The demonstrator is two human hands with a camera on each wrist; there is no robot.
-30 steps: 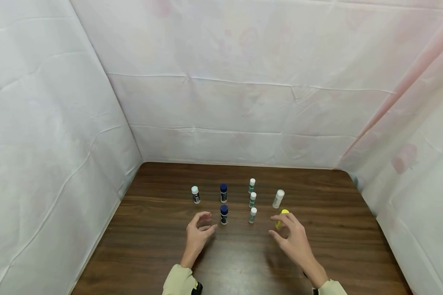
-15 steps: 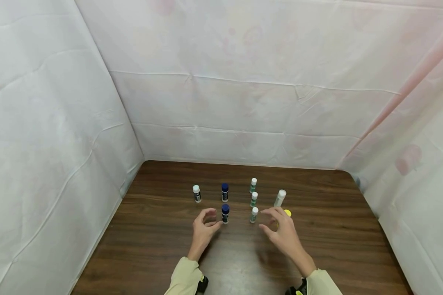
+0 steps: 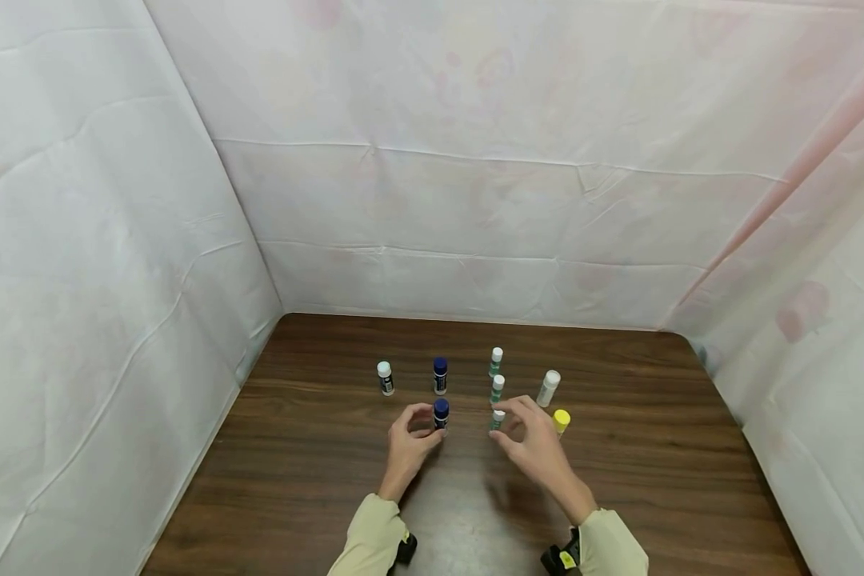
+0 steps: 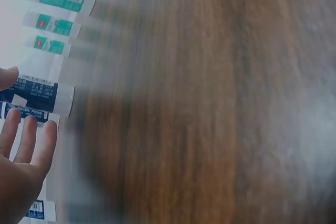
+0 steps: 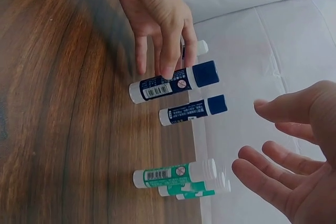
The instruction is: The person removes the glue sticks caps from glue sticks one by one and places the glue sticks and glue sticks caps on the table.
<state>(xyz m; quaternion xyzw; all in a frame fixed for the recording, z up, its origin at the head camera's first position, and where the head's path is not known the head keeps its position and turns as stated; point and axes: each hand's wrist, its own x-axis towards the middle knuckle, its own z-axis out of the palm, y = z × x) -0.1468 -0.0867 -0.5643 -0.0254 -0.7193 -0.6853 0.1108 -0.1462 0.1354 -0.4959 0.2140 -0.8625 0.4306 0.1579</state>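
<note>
In the head view, the nearer blue-capped glue stick (image 3: pixel 442 410) stands upright on the table. My left hand (image 3: pixel 406 450) surrounds its left side, fingertips right at its body; the left wrist view has the glue stick's dark label (image 4: pixel 37 96) between thumb and fingers. My right hand (image 3: pixel 536 442) spreads thumb and fingers at the front white-capped green glue stick (image 3: pixel 498 418), partly covering it. From the right wrist view, that hand's fingers (image 5: pixel 270 177) are apart from the green glue stick (image 5: pixel 165 176).
Behind stand another blue-capped glue stick (image 3: pixel 441 374), two green ones (image 3: pixel 498 387) and a white-capped dark one (image 3: pixel 385 378). A white glue stick (image 3: pixel 549 388) and a yellow-capped one (image 3: pixel 561 421) are at right. White cloth (image 3: pixel 439 288) walls the wooden table (image 3: pixel 317 464).
My left hand has moved right to the nearer blue-capped glue stick. The right hand has moved left, from the yellow-capped glue stick to the front green one. The glue sticks have stayed in place.
</note>
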